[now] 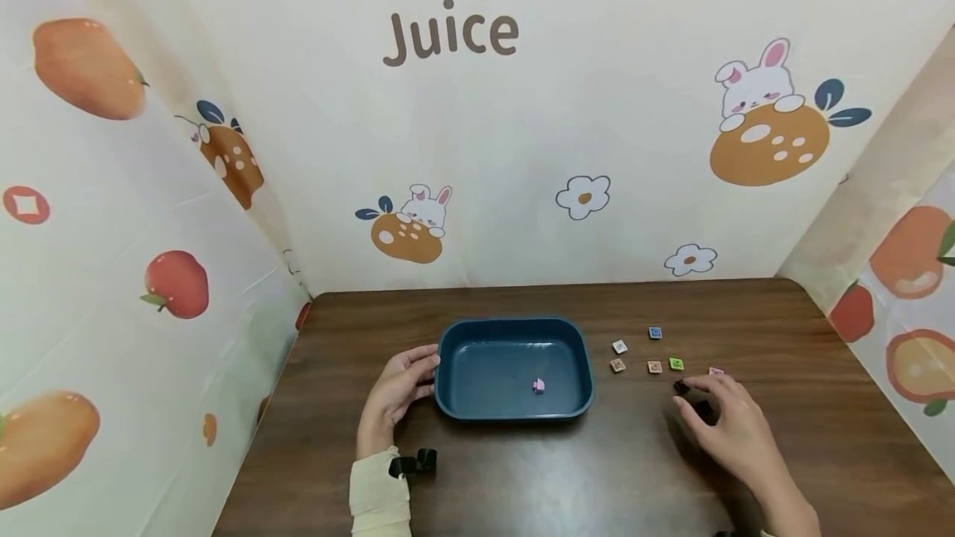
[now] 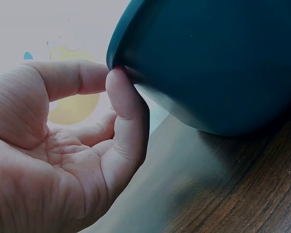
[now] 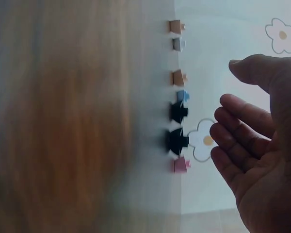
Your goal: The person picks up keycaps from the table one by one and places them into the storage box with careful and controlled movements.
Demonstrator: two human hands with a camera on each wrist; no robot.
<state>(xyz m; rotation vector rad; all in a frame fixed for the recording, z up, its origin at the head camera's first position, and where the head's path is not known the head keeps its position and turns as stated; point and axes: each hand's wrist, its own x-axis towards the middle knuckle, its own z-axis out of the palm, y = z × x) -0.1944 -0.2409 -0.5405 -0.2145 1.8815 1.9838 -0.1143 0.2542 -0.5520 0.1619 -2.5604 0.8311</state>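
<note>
My left hand (image 1: 399, 392) pinches the left rim of a dark blue tray (image 1: 515, 414) between thumb and fingers. The left wrist view shows this hand (image 2: 87, 141) on the tray's rim (image 2: 117, 41). Inside the tray lies a small pink piece (image 1: 538, 386). Over the right of the table hovers my right hand (image 1: 734, 429), thumb and fingers apart. Nearest it are two black pieces (image 1: 681, 387), one partly behind the hand, and a pink piece (image 1: 716, 370). From the side, the black pieces (image 3: 176, 141) are small blocks with a stub on top, like keyboard switches; the right hand (image 3: 257, 136) holds nothing.
Several similar small pieces lie right of the tray: a white one (image 1: 620, 346), a blue one (image 1: 655, 333), a green one (image 1: 676, 364) and tan ones (image 1: 618, 365). A printed curtain (image 1: 515, 131) stands behind the brown wooden table (image 1: 552, 479) and on both sides.
</note>
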